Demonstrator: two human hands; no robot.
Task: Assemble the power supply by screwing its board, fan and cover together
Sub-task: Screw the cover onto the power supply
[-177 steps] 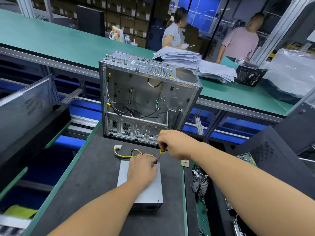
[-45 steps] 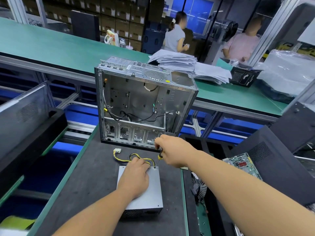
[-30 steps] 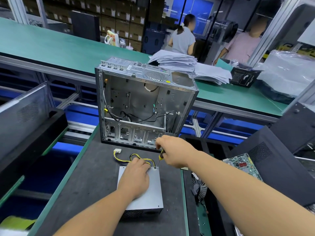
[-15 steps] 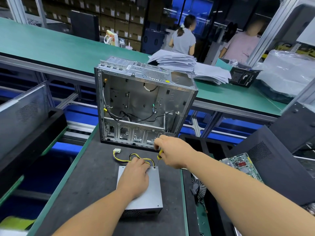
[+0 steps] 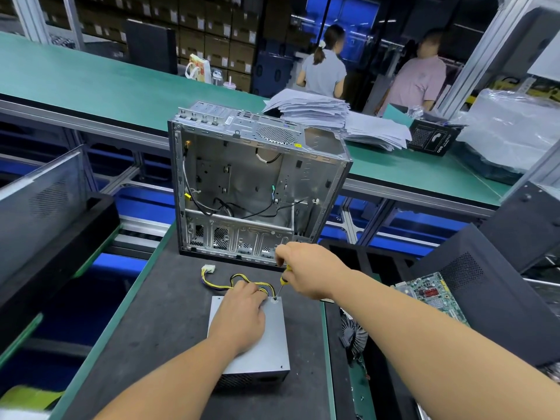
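Note:
The grey metal power supply (image 5: 274, 347) lies flat on the dark bench mat, its cover facing up. My left hand (image 5: 242, 316) rests on top of the cover and presses it down, fingers reaching toward the far edge. My right hand (image 5: 309, 272) grips a yellow-and-black screwdriver (image 5: 283, 278), whose tip stands on a screw (image 5: 275, 298) at the cover's far right corner. A yellow-and-black cable bundle (image 5: 227, 281) with a white plug (image 5: 209, 268) leaves the unit's far side.
An open silver computer case (image 5: 257, 183) stands upright just behind the power supply. To the right lie a fan (image 5: 351, 334), a green circuit board (image 5: 430, 295) and black panels (image 5: 485, 298). Paper stacks (image 5: 333, 116) sit on the green table; two people stand behind.
Both hands stay in place on the power supply and the screwdriver; my right hand shifts only slightly around the handle. The people in the background have moved.

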